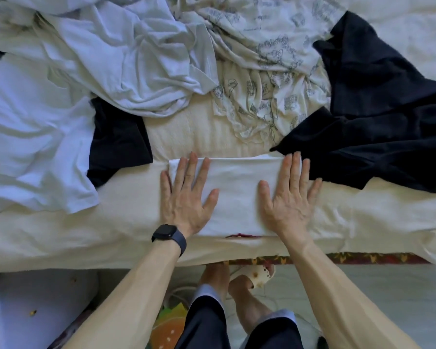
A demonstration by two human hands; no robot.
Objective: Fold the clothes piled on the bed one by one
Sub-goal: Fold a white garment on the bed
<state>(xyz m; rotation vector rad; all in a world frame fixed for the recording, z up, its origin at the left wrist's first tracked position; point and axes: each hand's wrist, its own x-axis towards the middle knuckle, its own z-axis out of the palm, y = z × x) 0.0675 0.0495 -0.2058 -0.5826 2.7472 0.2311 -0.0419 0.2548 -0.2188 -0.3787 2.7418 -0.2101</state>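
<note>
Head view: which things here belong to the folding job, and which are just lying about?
Job: folded white garment, pressed flat by left hand and right hand; waiting unfolded: large black garment, smaller black piece, printed cream garment, pale blue garment, white garment at left.
Lying about: watch on the left wrist; slipper and burger-print item on the floor.

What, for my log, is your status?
Left hand, right hand flat, pressing folded white garment. Black garment crowds its right end. Pile unfolded behind.

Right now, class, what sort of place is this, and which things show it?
Probably a home bedroom: a bed, unfolded clothes piled on it, and a slipper on the floor.
</note>
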